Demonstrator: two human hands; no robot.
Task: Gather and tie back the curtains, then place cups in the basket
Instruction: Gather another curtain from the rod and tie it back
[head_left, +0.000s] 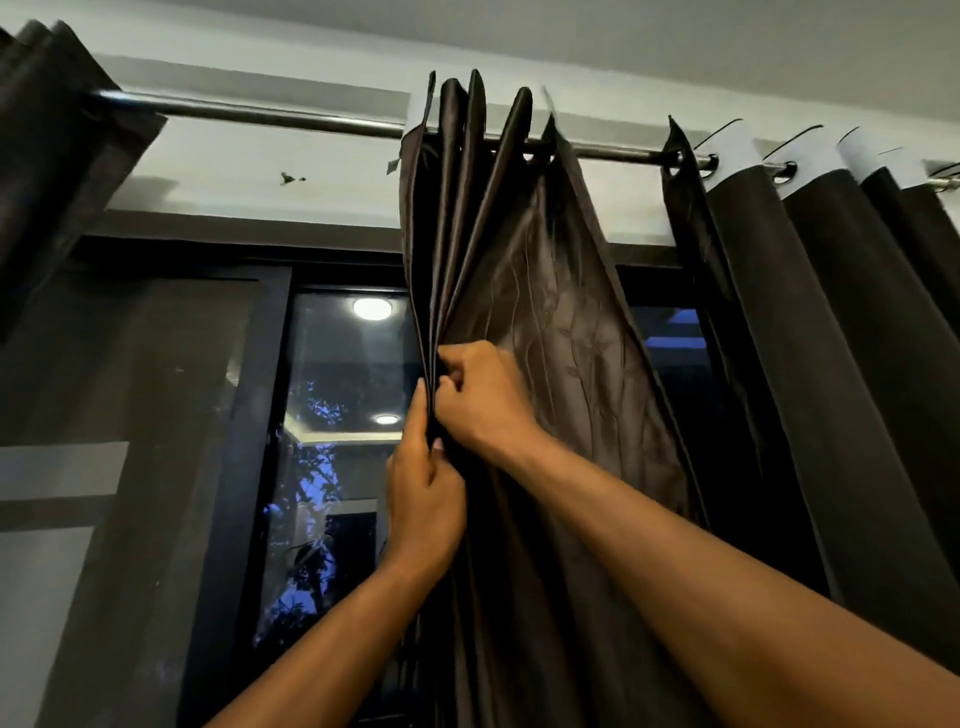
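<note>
curtain rod (311, 115): landmark | dark curtain (524, 291): hangs from the rod, pleats bunched below its middle | right hand (483, 400): fingers curled, pinching the gathered folds | left hand (423, 499): just beneath the right, thumb and fingers gripping the same folds | window (337, 467): below the rod, left of the curtain

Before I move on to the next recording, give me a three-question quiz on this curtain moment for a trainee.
1. True or false: both hands grip the same curtain.
2. Which hand is higher on the folds: left or right?
3. What does the curtain hang from?
A) hooks on the ceiling
B) a metal rod
C) the window frame

Key
1. True: both pinch its gathered folds.
2. Right.
3. B.
</note>
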